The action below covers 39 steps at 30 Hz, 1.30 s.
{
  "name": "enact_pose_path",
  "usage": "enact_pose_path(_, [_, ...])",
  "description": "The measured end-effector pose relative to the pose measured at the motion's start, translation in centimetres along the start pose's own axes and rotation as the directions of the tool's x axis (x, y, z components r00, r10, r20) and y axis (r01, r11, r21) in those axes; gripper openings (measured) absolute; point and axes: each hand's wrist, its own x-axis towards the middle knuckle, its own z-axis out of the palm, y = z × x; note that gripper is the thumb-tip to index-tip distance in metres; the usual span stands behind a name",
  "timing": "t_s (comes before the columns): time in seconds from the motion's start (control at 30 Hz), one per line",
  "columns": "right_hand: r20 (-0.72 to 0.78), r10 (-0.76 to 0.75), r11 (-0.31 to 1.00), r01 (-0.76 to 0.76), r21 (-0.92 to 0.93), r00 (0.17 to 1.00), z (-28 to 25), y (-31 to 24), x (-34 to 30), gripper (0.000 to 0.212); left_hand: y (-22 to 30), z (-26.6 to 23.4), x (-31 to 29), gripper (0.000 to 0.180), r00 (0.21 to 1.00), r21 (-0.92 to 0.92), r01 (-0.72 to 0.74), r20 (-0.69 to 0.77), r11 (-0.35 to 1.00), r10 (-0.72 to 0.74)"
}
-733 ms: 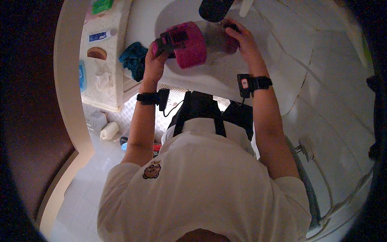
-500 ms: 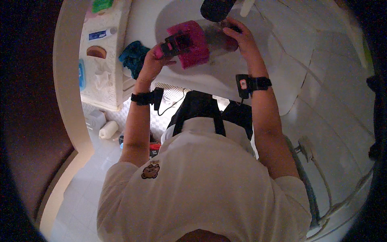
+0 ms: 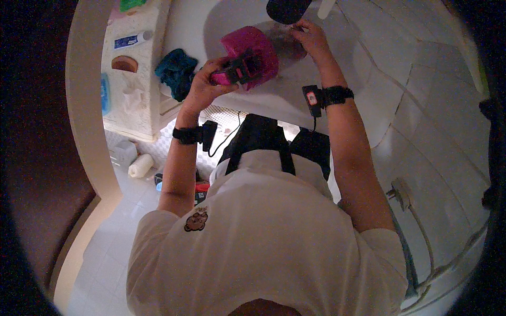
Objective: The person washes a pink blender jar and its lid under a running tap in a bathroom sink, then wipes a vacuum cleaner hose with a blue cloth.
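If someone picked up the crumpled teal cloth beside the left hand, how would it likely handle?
The teal cloth would probably droop, since it lies in soft, uneven folds. Being bunched rather than round, it seems unlikely to roll. Its weight is uncertain; wetness can't be judged here.

left counter, far to near: green item, cut by the frame edge; blue-and-white tube, lying flat; brown half-round object; crumpled white tissue; light-blue packet at outer edge. teal cloth bunched just beside counter. floor: white roll near pale box. right: pale fitting, cord or hose running from it, type unclear.
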Motion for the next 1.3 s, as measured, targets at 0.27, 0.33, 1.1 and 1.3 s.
enact_pose_path(0.27, [0.211,0.108,0.883,-0.191,0.428,0.972,-1.7,1.8,-0.3,0.034,0.0,-0.6,-0.2,0.068,0.999,-0.058,0.047,0.02,0.997,-0.046])
enact_pose_path(0.33, [0.175,0.119,0.909,-0.178,0.378,0.977,-1.2,1.8,-0.4,0.035,-0.4,-0.5,-0.1,0.066,1.0,-0.009,-0.002,0.031,1.0,0.002])
enact_pose_path(1.1, [-0.465,-0.062,0.997,0.034,-0.07,0.883,-1.0,-2.5,-4.9,0.032,0.9,0.9,1.5,0.05,0.989,-0.08,0.082,-0.115,0.993,-0.091])
enact_pose_path(1.3, [-0.021,0.336,0.834,-0.287,0.471,0.942,-3.1,0.9,-2.9,0.03,0.8,-0.4,0.6,0.048,0.986,-0.073,0.149,-0.07,0.986,-0.154])
